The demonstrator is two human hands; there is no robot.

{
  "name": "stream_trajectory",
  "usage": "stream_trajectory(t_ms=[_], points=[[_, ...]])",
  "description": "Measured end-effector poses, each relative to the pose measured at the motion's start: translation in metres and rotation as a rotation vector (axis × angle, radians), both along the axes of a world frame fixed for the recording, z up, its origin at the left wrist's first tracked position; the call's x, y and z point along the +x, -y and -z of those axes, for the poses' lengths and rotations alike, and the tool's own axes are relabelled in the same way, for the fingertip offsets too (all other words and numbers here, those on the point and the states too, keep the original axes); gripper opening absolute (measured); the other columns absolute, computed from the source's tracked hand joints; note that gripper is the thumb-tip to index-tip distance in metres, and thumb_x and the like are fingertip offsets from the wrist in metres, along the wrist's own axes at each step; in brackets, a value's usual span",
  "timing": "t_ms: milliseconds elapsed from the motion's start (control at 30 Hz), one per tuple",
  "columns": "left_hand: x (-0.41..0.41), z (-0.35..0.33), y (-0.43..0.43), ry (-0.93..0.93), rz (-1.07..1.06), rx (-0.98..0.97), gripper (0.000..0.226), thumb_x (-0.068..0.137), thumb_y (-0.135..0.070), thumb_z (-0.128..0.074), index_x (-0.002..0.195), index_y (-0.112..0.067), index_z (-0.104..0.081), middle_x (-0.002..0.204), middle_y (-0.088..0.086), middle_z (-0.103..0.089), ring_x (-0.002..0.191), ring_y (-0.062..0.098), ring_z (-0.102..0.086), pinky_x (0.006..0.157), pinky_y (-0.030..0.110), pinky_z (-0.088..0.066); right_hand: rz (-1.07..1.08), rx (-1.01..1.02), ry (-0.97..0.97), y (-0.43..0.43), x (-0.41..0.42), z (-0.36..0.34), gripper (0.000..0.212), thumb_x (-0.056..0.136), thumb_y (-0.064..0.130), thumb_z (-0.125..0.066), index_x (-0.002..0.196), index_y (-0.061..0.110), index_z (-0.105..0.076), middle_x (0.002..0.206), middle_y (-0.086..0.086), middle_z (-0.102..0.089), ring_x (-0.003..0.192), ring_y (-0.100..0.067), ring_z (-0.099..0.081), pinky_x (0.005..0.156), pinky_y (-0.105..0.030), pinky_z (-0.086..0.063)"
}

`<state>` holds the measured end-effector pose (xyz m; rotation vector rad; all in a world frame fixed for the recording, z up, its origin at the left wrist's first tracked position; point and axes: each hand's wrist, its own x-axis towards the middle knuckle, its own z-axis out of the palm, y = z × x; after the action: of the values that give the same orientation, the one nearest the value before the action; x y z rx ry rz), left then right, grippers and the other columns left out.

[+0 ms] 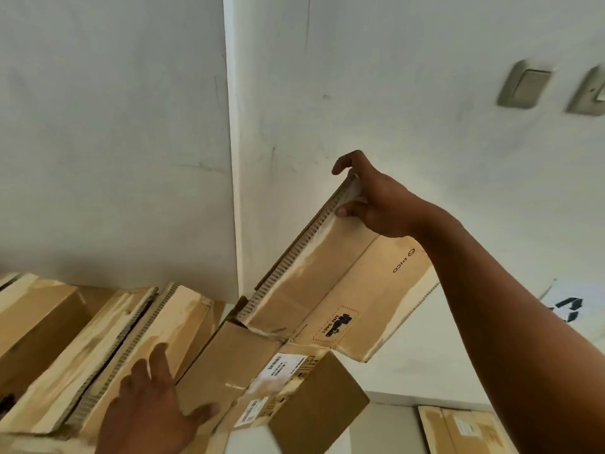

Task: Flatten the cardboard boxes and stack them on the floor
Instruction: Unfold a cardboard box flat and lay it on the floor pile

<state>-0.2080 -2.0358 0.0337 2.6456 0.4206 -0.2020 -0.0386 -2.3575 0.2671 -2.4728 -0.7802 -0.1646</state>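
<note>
A brown cardboard box (pixel 330 290), collapsed and partly folded, hangs in the air in the middle of the head view. My right hand (pixel 376 198) grips its top corner, thumb on the near face and fingers behind the corrugated edge. The box's lower part carries white shipping labels (pixel 278 371) and a printed UN mark. My left hand (pixel 154 404) is spread open at the lower left, its thumb touching the box's lower panel and its fingers over a neighbouring closed box (pixel 108 352).
Several closed taped boxes stand side by side at the left against the white wall (pixel 114 142). A flat cardboard piece (pixel 465 430) lies at the bottom right. Two wall switches (pixel 523 85) sit high on the right. A wall corner runs down the middle.
</note>
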Motion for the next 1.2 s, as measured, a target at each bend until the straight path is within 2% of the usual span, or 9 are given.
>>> stream_trajectory(t_ms=[67, 167, 267, 333, 533, 700, 833, 1033, 1200], points=[[0.018, -0.036, 0.026, 0.230, 0.097, -0.115, 0.137, 0.051, -0.086, -0.065, 0.152, -0.027, 0.006, 0.160, 0.003, -0.018, 0.144, 0.023, -0.029, 0.112, 0.041, -0.035, -0.028, -0.021, 0.005, -0.010, -0.011, -0.009, 0.055, 0.091, 0.010, -0.067, 0.129, 0.029, -0.031, 0.099, -0.003, -0.062, 0.085, -0.023, -0.066, 0.075, -0.040, -0.059], [0.051, -0.066, 0.059, 0.481, 0.240, -0.395, 0.107, 0.062, -0.069, -0.076, 0.149, -0.038, -0.021, 0.136, -0.018, -0.050, 0.117, 0.007, -0.054, 0.096, 0.030, -0.049, -0.057, -0.055, 0.053, -0.027, -0.028, -0.022, 0.057, 0.092, 0.011, -0.067, 0.131, 0.027, -0.029, 0.100, -0.004, -0.064, 0.084, -0.023, -0.066, 0.077, -0.041, -0.059], [0.073, -0.074, 0.074, 0.657, 0.235, -0.494, 0.039, 0.075, -0.053, -0.072, 0.106, -0.032, -0.059, 0.079, -0.023, -0.068, 0.068, -0.001, -0.063, 0.058, 0.012, -0.046, -0.050, -0.059, 0.129, -0.039, -0.039, -0.028, 0.058, 0.091, 0.015, -0.069, 0.131, 0.027, -0.029, 0.101, -0.004, -0.064, 0.083, -0.022, -0.064, 0.076, -0.042, -0.058], [0.080, -0.069, 0.078, 0.711, 0.200, -0.594, 0.011, 0.084, -0.032, -0.072, 0.084, -0.028, -0.061, 0.072, -0.020, -0.067, 0.061, 0.000, -0.060, 0.051, 0.009, -0.039, -0.001, 0.045, 0.188, -0.033, -0.040, -0.027, 0.059, 0.088, 0.026, -0.074, 0.132, 0.026, -0.033, 0.099, -0.001, -0.061, 0.084, -0.018, -0.062, 0.076, -0.036, -0.056], [0.084, -0.052, 0.076, 0.743, 0.127, -0.709, 0.019, 0.088, -0.012, -0.069, 0.094, -0.029, -0.065, 0.091, -0.025, -0.069, 0.079, -0.007, -0.064, 0.061, 0.004, -0.043, 0.389, 0.280, 0.260, 0.056, -0.032, 0.022, 0.078, 0.077, 0.068, -0.068, 0.140, 0.032, -0.038, 0.133, 0.004, -0.054, 0.124, -0.006, -0.051, 0.100, -0.029, -0.044], [0.088, -0.054, 0.079, 0.733, 0.164, -0.758, 0.024, 0.089, -0.014, -0.068, 0.094, -0.038, -0.067, 0.093, -0.024, -0.071, 0.084, -0.004, -0.065, 0.067, 0.005, -0.046, 0.692, 0.170, 0.329, 0.128, -0.039, 0.079, 0.093, 0.072, 0.079, -0.062, 0.145, 0.029, -0.034, 0.144, -0.002, -0.042, 0.133, -0.023, -0.045, 0.109, -0.048, -0.041], [0.089, -0.059, 0.078, 0.700, 0.204, -0.811, 0.028, 0.085, -0.030, -0.064, 0.098, -0.055, -0.066, 0.099, -0.020, -0.073, 0.089, -0.005, -0.066, 0.075, 0.007, -0.048, 0.795, 0.301, 0.230, 0.165, -0.044, 0.114, 0.106, 0.063, 0.080, -0.064, 0.148, 0.027, -0.030, 0.149, -0.003, -0.035, 0.137, -0.022, -0.039, 0.108, -0.043, -0.041], [0.099, -0.050, 0.083, 0.655, 0.147, -1.000, 0.026, 0.081, -0.030, -0.063, 0.107, -0.031, -0.067, 0.097, -0.019, -0.074, 0.091, -0.003, -0.065, 0.081, 0.010, -0.050, 0.384, 1.024, -0.280, 0.180, -0.051, 0.164, 0.069, 0.080, 0.048, -0.073, 0.139, 0.025, -0.046, 0.135, -0.003, -0.061, 0.123, -0.026, -0.061, 0.096, -0.051, -0.053], [0.103, -0.034, 0.083, 0.525, 0.053, -1.199, 0.036, 0.082, -0.026, -0.060, 0.116, -0.012, -0.064, 0.094, -0.010, -0.072, 0.099, 0.012, -0.061, 0.096, 0.034, -0.047, 0.240, 1.055, -0.782, 0.173, -0.059, 0.207, 0.101, 0.061, 0.060, -0.085, 0.141, 0.012, -0.045, 0.135, -0.018, -0.058, 0.123, -0.040, -0.059, 0.097, -0.058, -0.051]])
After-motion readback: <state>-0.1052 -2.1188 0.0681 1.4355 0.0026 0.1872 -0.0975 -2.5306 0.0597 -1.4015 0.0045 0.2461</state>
